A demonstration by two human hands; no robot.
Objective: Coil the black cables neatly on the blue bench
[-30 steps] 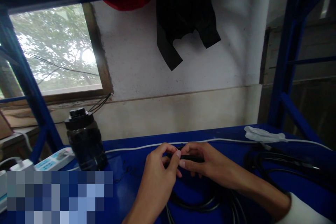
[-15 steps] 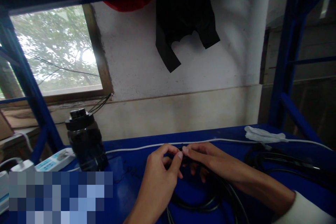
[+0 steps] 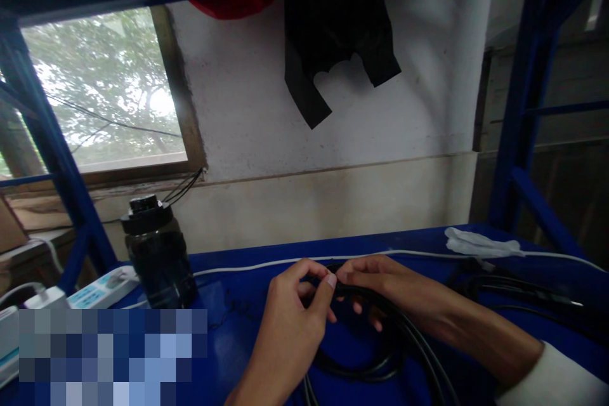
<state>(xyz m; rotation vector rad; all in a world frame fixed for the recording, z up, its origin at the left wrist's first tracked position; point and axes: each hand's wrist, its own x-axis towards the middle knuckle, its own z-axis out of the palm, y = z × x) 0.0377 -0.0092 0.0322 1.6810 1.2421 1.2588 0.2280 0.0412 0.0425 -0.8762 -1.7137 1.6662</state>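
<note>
A coil of black cable [image 3: 413,323] lies on the blue shelf top in front of me, its loops running down past the lower edge. My left hand [image 3: 302,311] pinches the cable bundle at the far side of the coil, thumb against index finger. Right beside it, my right hand [image 3: 375,282] has thumb and fingers closed round the same bundle, with the cable passing beneath the palm. The fingertips of both hands almost meet. What lies exactly between them is dark and too small to make out.
At the left stand a dark water bottle [image 3: 159,257] and a white power strip [image 3: 102,287]. A white cord [image 3: 266,264] runs along the back. More black cable [image 3: 518,288] and a crumpled white plastic piece [image 3: 480,243] lie at the right. Blue posts [image 3: 521,127] flank the shelf.
My right hand has shifted slightly on the cable, its thumb more bent, and more of the cable bundle shows below it. My left hand keeps its pinch.
</note>
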